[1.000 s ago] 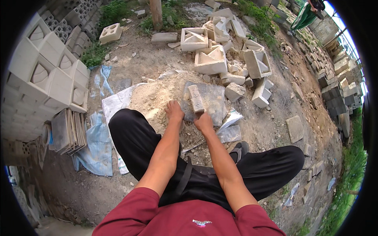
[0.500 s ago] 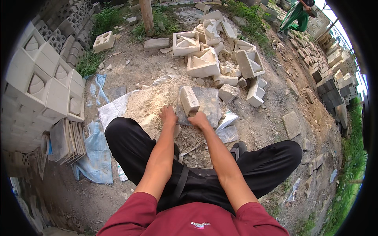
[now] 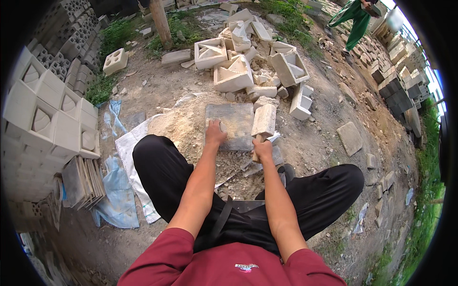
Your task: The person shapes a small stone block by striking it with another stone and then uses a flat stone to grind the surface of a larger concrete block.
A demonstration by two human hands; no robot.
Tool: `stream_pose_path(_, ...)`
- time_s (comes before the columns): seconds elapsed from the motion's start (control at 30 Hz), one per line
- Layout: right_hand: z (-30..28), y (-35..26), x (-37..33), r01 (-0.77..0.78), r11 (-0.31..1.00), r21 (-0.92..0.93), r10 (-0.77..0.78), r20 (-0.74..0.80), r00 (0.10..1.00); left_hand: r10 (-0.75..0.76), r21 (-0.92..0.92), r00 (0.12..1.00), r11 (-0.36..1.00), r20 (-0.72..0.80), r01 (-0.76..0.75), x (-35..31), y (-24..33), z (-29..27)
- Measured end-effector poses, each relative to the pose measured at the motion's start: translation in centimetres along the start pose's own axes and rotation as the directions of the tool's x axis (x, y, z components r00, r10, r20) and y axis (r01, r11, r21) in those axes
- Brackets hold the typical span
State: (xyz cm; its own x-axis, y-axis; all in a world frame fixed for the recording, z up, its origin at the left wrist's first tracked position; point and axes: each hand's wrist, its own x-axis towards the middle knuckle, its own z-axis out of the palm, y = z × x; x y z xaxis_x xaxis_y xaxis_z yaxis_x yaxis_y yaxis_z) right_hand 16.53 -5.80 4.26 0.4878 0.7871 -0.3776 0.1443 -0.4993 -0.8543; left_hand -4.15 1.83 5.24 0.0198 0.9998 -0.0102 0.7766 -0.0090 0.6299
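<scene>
My right hand (image 3: 263, 149) is wrapped round the wooden handle of a mallet (image 3: 265, 120). Its pale, blocky, dusty head is raised at the right edge of a flat grey slab (image 3: 234, 114). On the slab's left part, my left hand (image 3: 217, 132) is closed with its fingers curled; a bit of something pale shows beside the fingertips, too small to name. Left of the slab lies a heap of sandy, crumbled powder (image 3: 174, 125) on a white sheet (image 3: 131, 152).
Beyond the slab rises a pile of broken pale blocks (image 3: 234, 78). Stacked moulded blocks (image 3: 67, 121) form a wall at left, with leaning boards (image 3: 83, 178) and blue sheeting (image 3: 117, 200) below. A wooden post (image 3: 161, 24) stands behind. Far right, another person (image 3: 358, 21) carries something.
My right hand has moved the mallet off the slab to the right. My left hand has shifted from the powder's edge onto the slab. The other person has stepped nearer.
</scene>
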Motion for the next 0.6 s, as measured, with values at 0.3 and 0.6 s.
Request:
stream_pose_path(0.3,-2.6,2.2,-0.8,0.0,0.961,-0.275,0.003,0.012,1.0,0.156,0.015,0.988,0.988,0.016,-0.156,0.0,5.1,5.6)
stream_pose_path(0.6,-0.8,-4.3,-2.8,0.291,0.928,-0.232,-0.287,0.051,0.956,0.043,-0.027,0.999,0.999,0.034,-0.042,1.3,2.1,6.6)
